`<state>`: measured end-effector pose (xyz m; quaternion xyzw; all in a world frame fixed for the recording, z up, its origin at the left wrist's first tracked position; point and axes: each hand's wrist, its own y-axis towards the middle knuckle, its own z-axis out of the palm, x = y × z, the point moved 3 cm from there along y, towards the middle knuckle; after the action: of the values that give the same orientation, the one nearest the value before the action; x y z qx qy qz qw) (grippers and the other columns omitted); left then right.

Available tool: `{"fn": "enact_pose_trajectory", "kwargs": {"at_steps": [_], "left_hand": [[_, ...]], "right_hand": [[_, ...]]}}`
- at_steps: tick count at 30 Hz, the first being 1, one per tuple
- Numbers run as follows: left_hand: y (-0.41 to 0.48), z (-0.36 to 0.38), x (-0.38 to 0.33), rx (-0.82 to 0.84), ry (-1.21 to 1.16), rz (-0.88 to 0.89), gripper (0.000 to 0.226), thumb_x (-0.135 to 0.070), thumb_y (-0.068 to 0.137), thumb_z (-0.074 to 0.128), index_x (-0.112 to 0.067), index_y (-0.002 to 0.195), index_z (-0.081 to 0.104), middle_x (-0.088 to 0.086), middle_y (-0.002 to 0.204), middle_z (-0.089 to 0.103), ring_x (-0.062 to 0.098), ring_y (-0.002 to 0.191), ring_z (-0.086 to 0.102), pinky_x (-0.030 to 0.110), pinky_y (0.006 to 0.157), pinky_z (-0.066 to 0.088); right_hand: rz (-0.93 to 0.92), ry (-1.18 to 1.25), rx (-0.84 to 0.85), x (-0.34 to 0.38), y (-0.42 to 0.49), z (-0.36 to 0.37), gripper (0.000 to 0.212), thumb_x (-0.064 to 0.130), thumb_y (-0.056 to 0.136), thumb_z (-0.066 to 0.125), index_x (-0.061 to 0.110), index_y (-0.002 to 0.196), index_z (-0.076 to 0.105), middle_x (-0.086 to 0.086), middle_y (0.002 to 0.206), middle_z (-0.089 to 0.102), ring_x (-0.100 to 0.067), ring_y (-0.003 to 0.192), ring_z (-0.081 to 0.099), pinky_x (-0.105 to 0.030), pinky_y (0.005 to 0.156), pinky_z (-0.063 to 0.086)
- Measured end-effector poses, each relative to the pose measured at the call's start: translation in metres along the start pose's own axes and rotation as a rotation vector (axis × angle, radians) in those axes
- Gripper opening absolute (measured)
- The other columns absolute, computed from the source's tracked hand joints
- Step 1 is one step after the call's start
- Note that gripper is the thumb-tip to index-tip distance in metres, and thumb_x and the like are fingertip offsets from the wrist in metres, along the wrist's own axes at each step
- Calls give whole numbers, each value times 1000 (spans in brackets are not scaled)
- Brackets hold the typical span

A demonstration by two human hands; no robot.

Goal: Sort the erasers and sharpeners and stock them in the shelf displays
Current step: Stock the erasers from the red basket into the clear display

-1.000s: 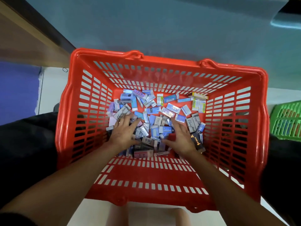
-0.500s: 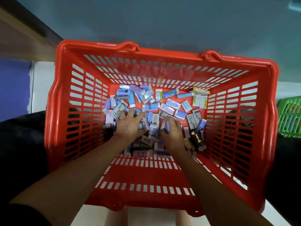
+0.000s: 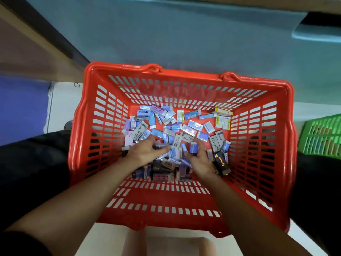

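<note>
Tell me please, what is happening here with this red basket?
A person reaches with both arms into a red basket that holds a loose pile of small boxed erasers, all kinds mixed together. The right grip holds a blue eraser upright above the pile. The left grip lies on the pile beside it; whether it holds anything is unclear. Nothing looks sorted yet.

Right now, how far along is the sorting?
Done: nothing visibly; the erasers lie mixed in the red basket. In hand: right hand pinches a blue eraser; left hand in the pile, grip unclear. Left: all sorting and stocking; no shelf displays in view.
</note>
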<state>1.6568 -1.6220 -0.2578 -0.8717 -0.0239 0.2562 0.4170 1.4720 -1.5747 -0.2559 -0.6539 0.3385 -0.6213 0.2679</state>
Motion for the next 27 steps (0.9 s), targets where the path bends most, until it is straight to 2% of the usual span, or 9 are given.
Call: {"fn": "enact_pose_trajectory", "kwargs": {"at_steps": [3,6,10,13,15,17,21,25,27], "left_hand": [[-14,0,0,88,-229,19,59,-73,73,56,-17,77,42,-6,89,49,14,88,52,30,81,40],[-33,-7,-9,27,-394,53,48,-60,84,55,-19,64,43,0,76,43,12,71,46,28,73,38],[-60,-28,-28,-32,-465,109,38,-38,98,45,-7,77,54,3,62,32,16,58,35,17,50,27],[-79,-53,-43,-73,-455,176,30,-42,96,46,-19,85,60,5,82,43,15,77,43,23,63,32],[-94,-76,-57,-115,-447,229,32,-39,97,47,-15,78,58,5,76,42,14,71,41,25,61,30],[-108,-98,-73,-147,-405,297,37,-35,97,49,-9,72,55,3,65,43,15,62,40,29,62,31],[-137,-143,-111,-171,-387,428,23,-28,97,51,-10,86,61,5,84,58,13,81,52,32,80,39],[-177,-179,-152,-91,-487,520,16,-15,100,41,-10,91,53,7,71,59,4,53,54,18,51,42],[-191,-191,-165,-65,-450,549,18,-19,101,41,-12,89,53,3,69,61,3,51,53,21,51,39]], "right_hand": [[23,-60,134,20,-16,2,72,2,92,56,19,147,14,-2,127,47,-14,110,47,-23,89,41],[0,-135,256,46,-40,10,50,4,92,57,11,137,36,2,110,54,-6,93,53,-10,74,44],[-103,-173,335,83,-72,14,35,6,94,53,10,129,47,4,112,51,-6,99,49,-10,78,40],[-155,-116,350,109,-91,14,23,15,92,59,17,114,55,-3,120,61,-19,105,60,-21,70,51],[-199,-93,341,127,-103,9,20,18,89,64,18,109,59,-8,115,64,-22,100,62,-30,75,53],[-276,-97,358,150,-121,3,14,11,88,63,16,101,60,-6,99,65,-18,88,61,-26,69,50],[-441,-211,317,198,-158,-14,12,9,86,66,10,96,58,-3,81,60,-13,70,57,-24,61,46],[-540,-110,345,243,-186,-29,5,8,87,62,12,85,60,-2,75,62,-10,64,56,-22,61,44],[-537,-26,375,260,-196,-35,5,6,87,61,10,87,59,-4,74,64,-11,62,57,-20,60,44]]}}
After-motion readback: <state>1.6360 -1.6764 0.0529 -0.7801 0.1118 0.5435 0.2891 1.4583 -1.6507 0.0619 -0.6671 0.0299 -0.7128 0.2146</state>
